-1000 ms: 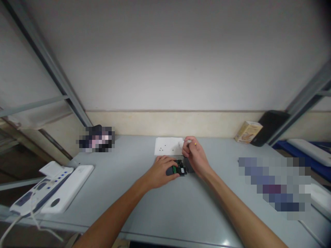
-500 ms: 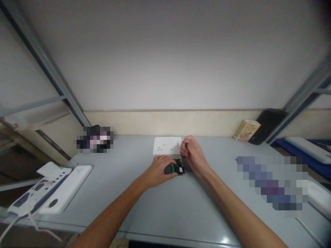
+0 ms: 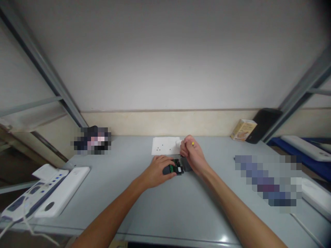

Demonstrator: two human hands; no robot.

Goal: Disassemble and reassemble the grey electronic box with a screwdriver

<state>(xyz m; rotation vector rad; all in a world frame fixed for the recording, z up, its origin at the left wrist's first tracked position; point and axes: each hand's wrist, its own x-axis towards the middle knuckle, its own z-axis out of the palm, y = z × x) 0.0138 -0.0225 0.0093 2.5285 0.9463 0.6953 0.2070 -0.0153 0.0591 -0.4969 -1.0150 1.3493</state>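
Living quarters, dormitory-like in character. From where I stand, a plain grey desk (image 3: 165, 210) meets a pale wall (image 3: 165, 69) on the far side; metal posts (image 3: 73, 112) frame both ends, a power strip (image 3: 48, 189) lies left, and a yellow carton (image 3: 243, 130) stands far right.

Table (image 3: 165, 210): passage open toward front edge, between left forearm (image 3: 119, 206) and right forearm (image 3: 234, 206); also from left hand (image 3: 157, 172) to white slab (image 3: 67, 187), beside power strip (image 3: 34, 194) at left edge. Blocked: back right corner (yellow box (image 3: 242, 131), black case (image 3: 266, 124)).
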